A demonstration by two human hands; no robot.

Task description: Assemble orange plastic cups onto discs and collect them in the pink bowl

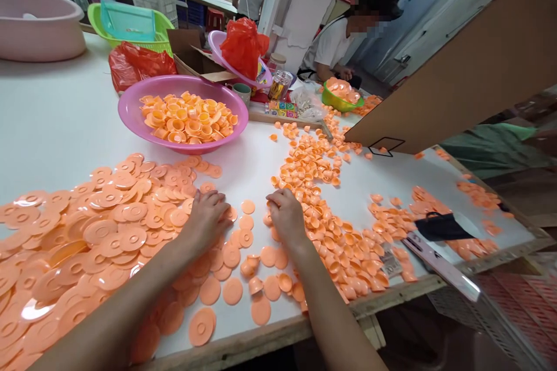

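My left hand (208,215) rests palm down at the right edge of a heap of flat orange plastic saucers (115,232), its fingers spread a little over small discs. Across a narrow strip of table, my right hand (286,215) has its fingers curled together at the left edge of a pile of small orange plastic cups (335,243). What its fingertips hold, if anything, is hidden. Between my forearms lie loose round discs (232,291) and a few cups (255,285). Beyond my hands, a pink basin (133,110) holds many orange pieces that look like cups joined to saucers.
A cardboard sheet (456,64) stands at the right. A phone (441,264) and a black cloth item (444,226) lie near the table edge. Behind the basin are red bags (140,65), a cardboard box (195,58) and jars (281,84). Another person (333,40) sits beyond a green bowl (339,104).
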